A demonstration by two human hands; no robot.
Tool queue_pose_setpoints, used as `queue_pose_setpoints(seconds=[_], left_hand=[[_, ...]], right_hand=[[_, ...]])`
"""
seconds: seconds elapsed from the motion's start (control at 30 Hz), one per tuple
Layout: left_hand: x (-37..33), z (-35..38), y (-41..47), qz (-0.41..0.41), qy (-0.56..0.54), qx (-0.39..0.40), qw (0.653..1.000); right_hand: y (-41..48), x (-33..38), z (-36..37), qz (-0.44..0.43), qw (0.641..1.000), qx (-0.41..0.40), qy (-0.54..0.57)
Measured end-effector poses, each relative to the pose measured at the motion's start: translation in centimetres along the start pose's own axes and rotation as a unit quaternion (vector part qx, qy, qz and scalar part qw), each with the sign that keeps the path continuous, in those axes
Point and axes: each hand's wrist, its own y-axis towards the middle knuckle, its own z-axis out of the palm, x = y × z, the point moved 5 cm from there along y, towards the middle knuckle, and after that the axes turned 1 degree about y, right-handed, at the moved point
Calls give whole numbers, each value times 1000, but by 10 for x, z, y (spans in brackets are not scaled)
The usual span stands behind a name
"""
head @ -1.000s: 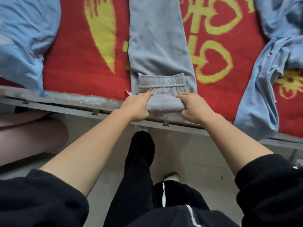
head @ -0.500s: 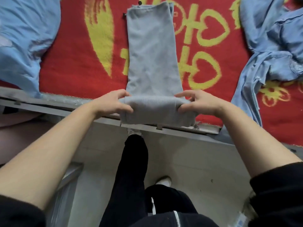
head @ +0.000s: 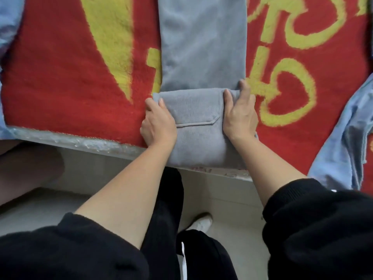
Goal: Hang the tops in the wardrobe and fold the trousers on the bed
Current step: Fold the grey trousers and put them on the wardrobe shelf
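Note:
Grey trousers [head: 203, 47] lie lengthwise on the red and yellow bed cover [head: 70, 77], their near end folded over into a thick flap with a pocket seam showing. My left hand [head: 158, 123] grips the left side of that folded part. My right hand [head: 240, 114] grips its right side, fingers curled over the fold's far edge. The fold rests at the bed's near edge. A light blue top [head: 343, 142] lies crumpled at the right. Another light blue garment [head: 8, 21] shows at the far left edge.
The bed's pale frame edge [head: 90, 141] runs across below the cover. Below it are the pale floor [head: 222, 199], my black trouser legs and a white shoe [head: 200, 223]. A pinkish object [head: 26, 166] sits at the left under the bed edge.
Both hands have rolled the folded end of the grey trousers further up onto the bed, so the fold is thicker and shows a pocket. The view has closed in on the bed.

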Motion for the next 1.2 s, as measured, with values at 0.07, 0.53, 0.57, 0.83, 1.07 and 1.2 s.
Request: queue_pose_setpoints(seconds=[0.07,0.53,0.57,0.83,1.07,1.2], left_hand=[[-1,9,4,20,26,-19,999],[-5,17,14,28,30,22,999],[-6,17,14,28,32,22,999],[2,9,20,57,-14,31,998],[-8,-41,-17,319,-46,-16,947],[-6,-27,-67,474,150,156,854]], right_hand=[[6,-3,16,23,999,-19,-32],[13,-1,25,61,996,-51,-51],[13,-1,26,60,995,-50,-55],[9,4,12,-22,999,-27,-32],[-69,6,-15,-392,907,69,-136],[-89,-17,-14,-415,865,160,-232]])
